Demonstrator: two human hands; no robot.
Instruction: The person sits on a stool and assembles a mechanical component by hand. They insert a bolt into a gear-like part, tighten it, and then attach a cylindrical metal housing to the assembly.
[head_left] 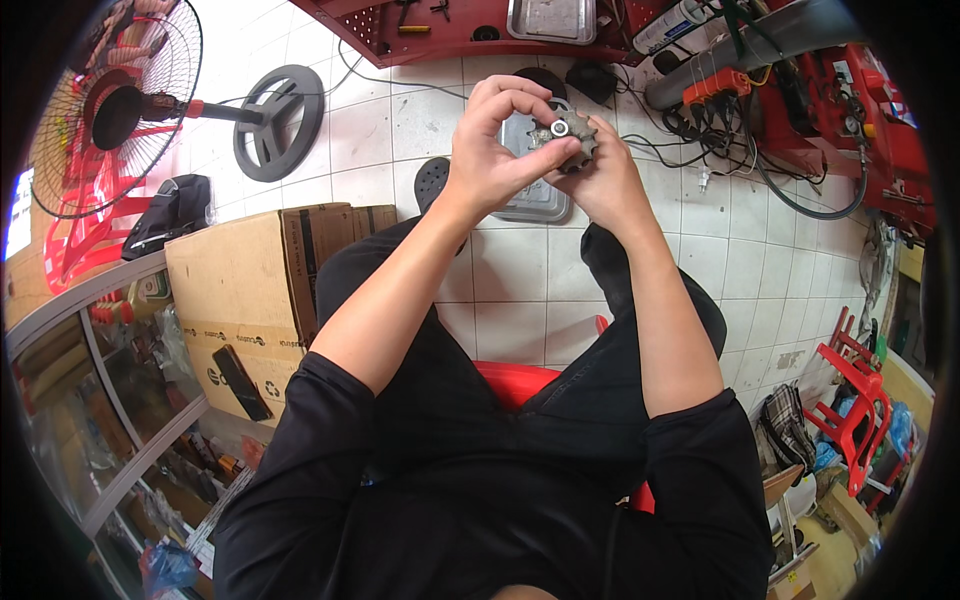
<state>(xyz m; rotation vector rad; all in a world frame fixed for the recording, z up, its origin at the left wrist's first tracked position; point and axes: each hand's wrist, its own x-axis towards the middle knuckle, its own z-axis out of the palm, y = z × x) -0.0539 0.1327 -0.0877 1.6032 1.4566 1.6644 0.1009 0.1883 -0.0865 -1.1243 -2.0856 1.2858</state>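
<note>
Both my hands are raised in front of me over the floor, around a grey, toothed metal wheel [582, 130] that looks like a sprocket. A small shiny metal ring [560, 128] sits at the middle of its upper face; whether it is a separate piece, I cannot tell. My left hand [485, 150] curls in from the left, its thumb and index finger closed about the ring and hub. From the right and below, my right hand [612, 185] grips the wheel, with some fingers hidden behind it. Beneath lies a grey metal tray [535, 208], partly covered by my hands.
A standing fan [115, 115] with a round base is at the far left. A cardboard box [235, 300] with a black phone [241, 382] on it stands by my left leg. Ahead is a red workbench [440, 45]; cables [710, 140] and red machinery are at right.
</note>
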